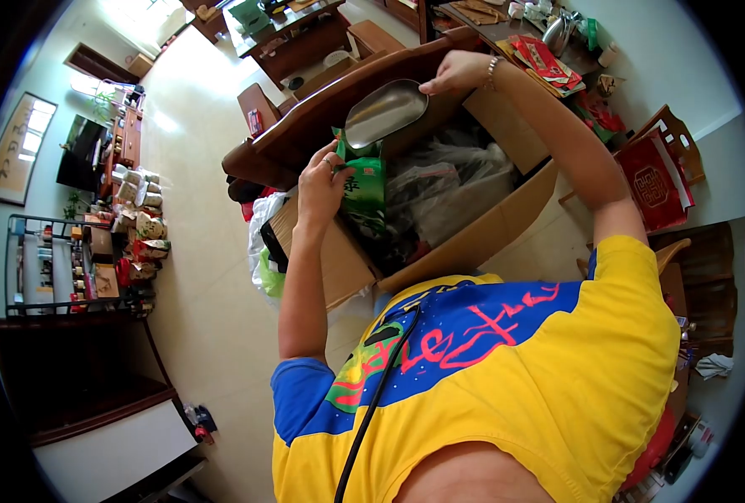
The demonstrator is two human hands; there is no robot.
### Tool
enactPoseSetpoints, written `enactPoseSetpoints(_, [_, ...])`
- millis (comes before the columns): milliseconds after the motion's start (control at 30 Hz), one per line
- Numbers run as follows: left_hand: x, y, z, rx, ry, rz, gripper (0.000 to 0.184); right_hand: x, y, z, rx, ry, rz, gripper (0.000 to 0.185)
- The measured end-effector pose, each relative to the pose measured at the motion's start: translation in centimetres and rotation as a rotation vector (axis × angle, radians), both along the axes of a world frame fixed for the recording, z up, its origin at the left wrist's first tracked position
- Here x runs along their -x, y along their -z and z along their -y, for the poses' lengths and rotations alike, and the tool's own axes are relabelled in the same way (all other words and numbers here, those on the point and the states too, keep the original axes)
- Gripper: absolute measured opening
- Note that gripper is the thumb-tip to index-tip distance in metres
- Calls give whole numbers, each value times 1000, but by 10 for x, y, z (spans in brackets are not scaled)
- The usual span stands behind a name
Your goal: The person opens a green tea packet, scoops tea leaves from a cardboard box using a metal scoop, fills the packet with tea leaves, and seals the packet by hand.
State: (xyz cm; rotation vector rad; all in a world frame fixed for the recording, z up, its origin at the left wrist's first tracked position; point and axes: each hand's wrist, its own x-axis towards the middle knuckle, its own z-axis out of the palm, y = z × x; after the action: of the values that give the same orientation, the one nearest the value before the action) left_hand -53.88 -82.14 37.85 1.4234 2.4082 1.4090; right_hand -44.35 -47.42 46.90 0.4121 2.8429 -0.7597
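L grip on green bag, R w/ metal tray.

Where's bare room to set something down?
Mostly the floor between the white bag beside the open box and the packages; a smaller patch shows between box and wooden chair. Crowded: inside the box, among plastic bags, and around the red packets, upper right.

The inside of the green packet and cardboard box floor are hidden
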Motion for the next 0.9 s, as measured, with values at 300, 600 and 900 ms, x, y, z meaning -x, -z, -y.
enactPoseSetpoints(300, [10, -22, -52, -118, 62, -127, 17, -79, 33, -1, 704, 364, 44, 34])
enactPoseSetpoints(600, [8, -28, -148, -141, 41, -86, 20, -147, 86, -22, 1062, 635, -276, 25])
enactPoseSetpoints(900, [-7, 92, -227, 83, 21, -4, 20, -180, 225, -38, 793, 766, -277, 15])
